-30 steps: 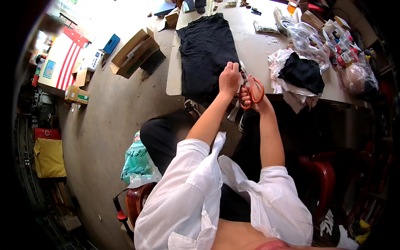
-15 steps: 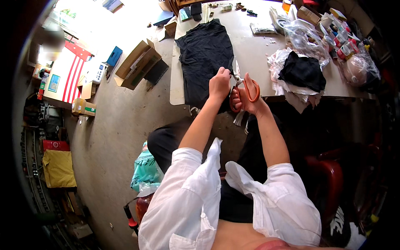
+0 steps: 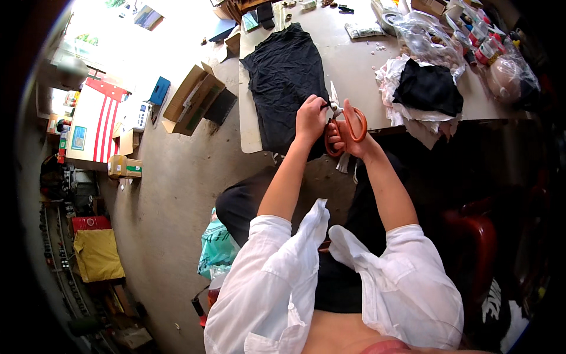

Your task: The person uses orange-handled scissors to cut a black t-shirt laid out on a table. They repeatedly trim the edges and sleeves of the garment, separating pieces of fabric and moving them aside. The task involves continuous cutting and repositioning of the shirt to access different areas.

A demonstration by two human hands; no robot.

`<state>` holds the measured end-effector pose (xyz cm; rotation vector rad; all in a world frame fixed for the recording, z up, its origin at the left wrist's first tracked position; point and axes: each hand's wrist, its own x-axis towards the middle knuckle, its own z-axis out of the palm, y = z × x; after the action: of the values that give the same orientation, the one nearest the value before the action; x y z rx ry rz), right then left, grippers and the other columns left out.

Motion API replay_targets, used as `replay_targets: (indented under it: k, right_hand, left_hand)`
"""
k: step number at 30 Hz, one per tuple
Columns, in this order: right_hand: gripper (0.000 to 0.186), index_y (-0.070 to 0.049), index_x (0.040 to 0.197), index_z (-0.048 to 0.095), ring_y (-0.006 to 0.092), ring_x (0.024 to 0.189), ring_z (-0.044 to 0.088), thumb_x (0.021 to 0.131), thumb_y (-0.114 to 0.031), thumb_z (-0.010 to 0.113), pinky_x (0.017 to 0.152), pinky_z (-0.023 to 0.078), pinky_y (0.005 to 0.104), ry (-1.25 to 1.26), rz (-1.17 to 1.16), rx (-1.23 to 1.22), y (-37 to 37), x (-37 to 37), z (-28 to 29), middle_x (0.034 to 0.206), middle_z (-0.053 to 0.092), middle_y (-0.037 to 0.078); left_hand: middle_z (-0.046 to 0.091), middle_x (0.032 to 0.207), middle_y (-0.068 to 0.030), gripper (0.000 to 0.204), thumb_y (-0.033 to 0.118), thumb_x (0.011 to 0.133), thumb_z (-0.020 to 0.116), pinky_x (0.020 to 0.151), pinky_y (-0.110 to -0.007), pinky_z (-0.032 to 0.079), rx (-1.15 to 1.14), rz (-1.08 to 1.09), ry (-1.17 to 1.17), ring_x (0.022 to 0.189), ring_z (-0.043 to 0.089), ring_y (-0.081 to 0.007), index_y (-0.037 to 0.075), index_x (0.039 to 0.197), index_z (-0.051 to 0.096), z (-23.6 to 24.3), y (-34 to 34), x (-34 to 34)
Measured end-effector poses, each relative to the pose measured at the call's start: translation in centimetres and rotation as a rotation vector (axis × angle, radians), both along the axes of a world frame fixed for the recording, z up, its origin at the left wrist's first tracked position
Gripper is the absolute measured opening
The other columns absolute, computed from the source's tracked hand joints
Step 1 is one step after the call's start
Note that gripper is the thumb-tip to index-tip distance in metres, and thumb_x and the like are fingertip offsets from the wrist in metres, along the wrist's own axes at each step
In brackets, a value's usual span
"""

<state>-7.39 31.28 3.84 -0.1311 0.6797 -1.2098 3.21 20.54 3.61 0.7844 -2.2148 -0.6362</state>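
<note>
A wrinkled piece of black fabric (image 3: 283, 79) lies spread along the left part of the table, its near end hanging over the front edge. My left hand (image 3: 310, 123) is closed, pinching the fabric at its right edge. Just beside it, my right hand (image 3: 361, 146) grips a pair of scissors (image 3: 361, 128) with orange-red handles, fingers and thumb in the loops. The metal blades point away from me, next to my left fingertips. Whether they touch the fabric is too small to tell.
On the pale table (image 3: 348, 65), a black cloth (image 3: 427, 88) rests on crumpled white cloth (image 3: 389, 76) to the right. Clear plastic bags (image 3: 427, 41) stand behind it. Left on the floor are an open cardboard box (image 3: 187, 100) and a teal bag (image 3: 215, 251).
The whole view has shifted and turned slightly. My hands keep nearly the same place by the fabric's edge, with the scissors still in my right hand.
</note>
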Motion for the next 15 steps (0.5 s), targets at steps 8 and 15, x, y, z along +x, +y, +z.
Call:
replay_targets:
  k: [8, 15]
  right_hand:
    - [0.06, -0.017, 0.061, 0.035, 0.0027, 0.035, 0.024, 0.085, -0.071, 0.043, 0.032, 0.02, 0.0159, 0.112, -0.114, 0.007, -0.4, -0.3, -0.6, 0.05, 0.03, -0.009]
    - [0.079, -0.009, 0.077, 0.047, 0.0126, 0.055, 0.04, 0.075, -0.087, 0.031, 0.053, 0.037, 0.0229, -0.115, 0.094, -0.064, 0.7, -0.3, 0.5, 0.068, 0.041, -0.001]
  left_hand:
    - [0.057, 0.081, -0.016, 0.007, 0.003, 0.078, 0.063, 0.069, -0.04, 0.047, -0.008, 0.094, 0.09, 0.078, 0.058, -0.0352, -0.002, 0.082, 0.058, -0.8, 0.1, 0.4]
    - [0.059, 0.082, -0.0152, 0.008, 0.003, 0.078, 0.062, 0.07, -0.039, 0.047, 0.019, 0.13, 0.091, 0.079, 0.059, -0.0341, -0.001, 0.085, 0.061, -0.4, 0.1, 0.1]
